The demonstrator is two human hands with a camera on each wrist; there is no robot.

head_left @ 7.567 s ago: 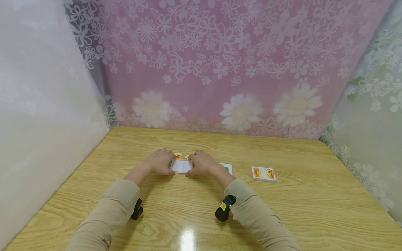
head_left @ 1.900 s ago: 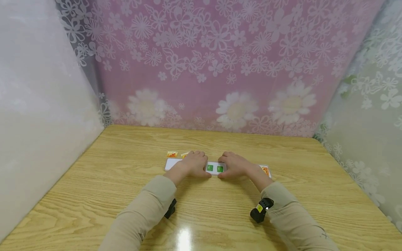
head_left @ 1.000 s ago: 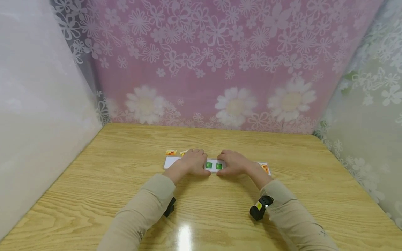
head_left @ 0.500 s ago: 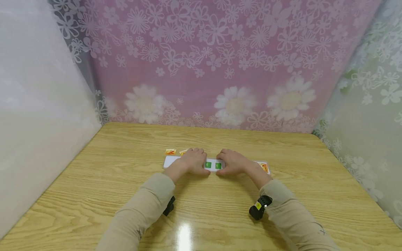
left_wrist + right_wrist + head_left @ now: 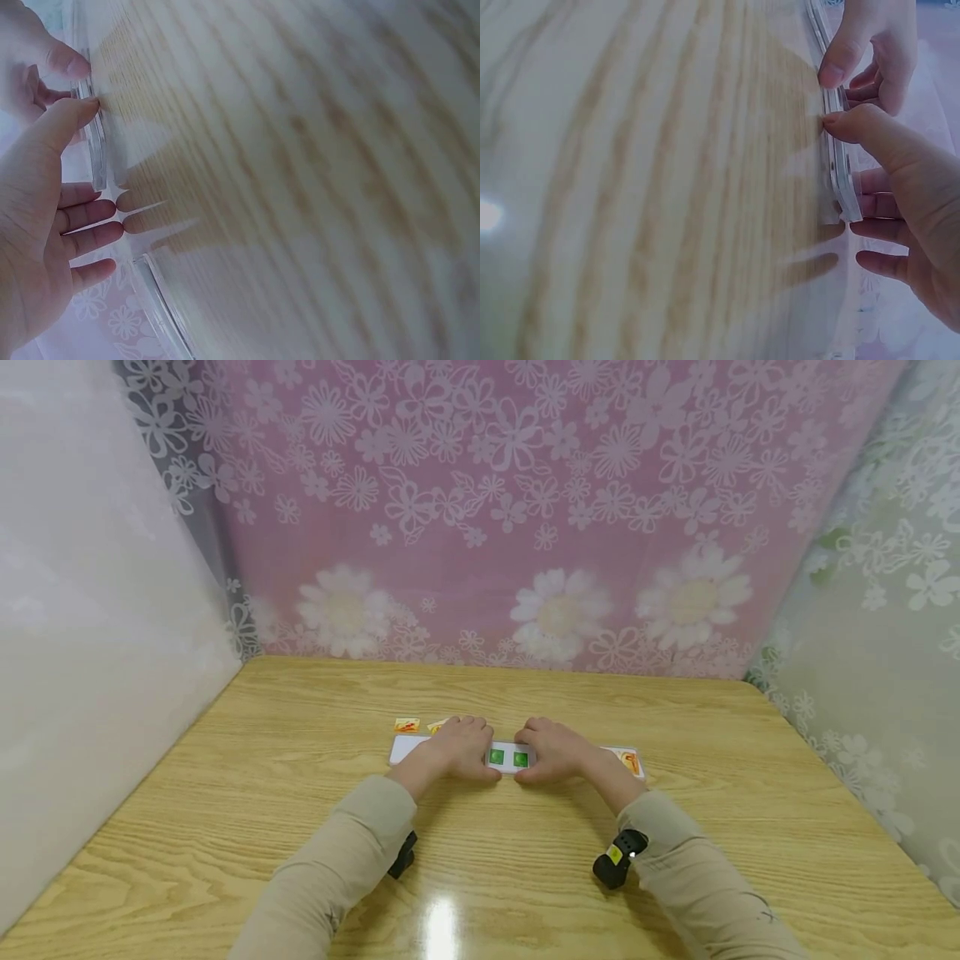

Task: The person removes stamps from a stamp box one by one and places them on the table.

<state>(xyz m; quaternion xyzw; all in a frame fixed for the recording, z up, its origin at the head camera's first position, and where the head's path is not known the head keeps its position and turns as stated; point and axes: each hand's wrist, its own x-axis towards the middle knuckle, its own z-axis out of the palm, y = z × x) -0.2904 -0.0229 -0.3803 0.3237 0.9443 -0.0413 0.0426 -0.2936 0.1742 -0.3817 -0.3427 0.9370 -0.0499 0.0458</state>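
Note:
In the head view, a flat clear case (image 5: 508,758) with two green squares on white lies between the hands. My left hand (image 5: 461,750) grips its left end, thumb at the near edge and fingers at the far edge. At its right end my right hand (image 5: 558,750) pinches it the same way. The left wrist view shows the case's clear side (image 5: 98,157) edge-on, both thumbs close together on it. From the right wrist, the layered clear edge (image 5: 840,176) sits low on the wood. Both hands cover the case's ends.
A blank white case (image 5: 406,749) lies to the left, partly behind the left hand. Another case (image 5: 632,762) with orange pictures lies right, partly hidden by the right wrist. Two small yellow picture cards lie behind, one whole card (image 5: 407,725) and one partly covered card (image 5: 437,726).
Earliest, both hands gripped the blank left case; they have since moved right onto the case with green squares. Over the last two seconds the hands stay there, with only slight shifts of the view.

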